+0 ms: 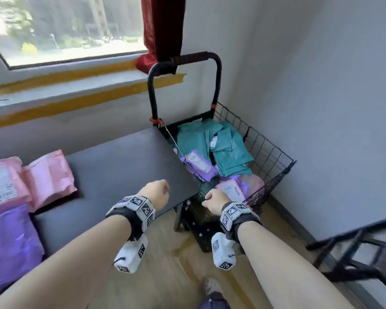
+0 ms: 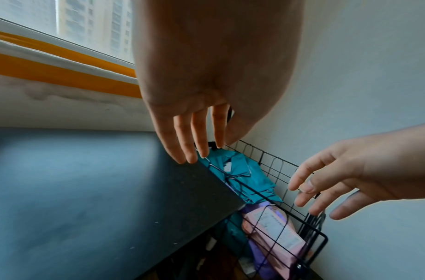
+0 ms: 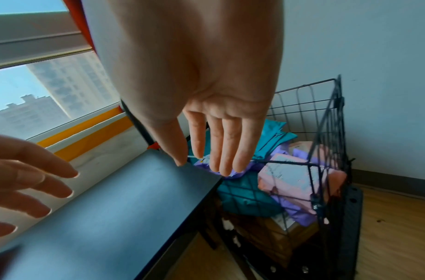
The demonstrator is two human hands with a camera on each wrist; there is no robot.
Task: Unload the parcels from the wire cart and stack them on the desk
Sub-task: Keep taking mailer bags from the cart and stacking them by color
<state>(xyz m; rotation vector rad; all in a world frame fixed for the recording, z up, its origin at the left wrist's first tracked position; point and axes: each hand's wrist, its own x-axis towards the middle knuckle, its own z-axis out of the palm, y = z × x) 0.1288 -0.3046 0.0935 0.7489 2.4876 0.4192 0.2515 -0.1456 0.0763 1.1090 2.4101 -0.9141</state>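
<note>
Head view: my left hand and right hand reach empty, fingers loose, past the desk corner toward the cart. Parcels lie inside; others sit at the desk's left edge. Next, I judge: grasp the pink one.

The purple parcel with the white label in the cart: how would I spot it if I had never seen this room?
Find the black wire cart in the corner, beside the dark desk. Inside, teal parcels fill the far end. The purple parcel lies just in front of them against the desk edge, label up; it is the only purple one with a label showing, and the labelled pink parcel sits nearer.
</note>
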